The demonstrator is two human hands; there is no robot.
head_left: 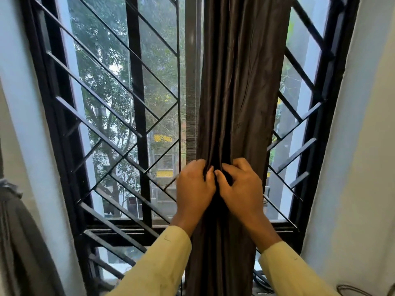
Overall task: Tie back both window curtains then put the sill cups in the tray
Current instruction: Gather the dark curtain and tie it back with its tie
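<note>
Head view: dark brown curtain (239,86) hangs gathered mid-window before black diagonal grille (119,129). Left hand (193,189) and right hand (242,189) both clench its folds, thumbs nearly touching (pale yellow sleeves). White walls (363,146) flank; trees outside.

Left hand (195,186) and right hand (241,186) pinch the gathered brown curtain (237,92) before the window grille (111,129).

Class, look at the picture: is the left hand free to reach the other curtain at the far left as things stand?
Probably not yet: the left hand and right hand both grip the gathered brown curtain; the other curtain hangs apart.
</note>
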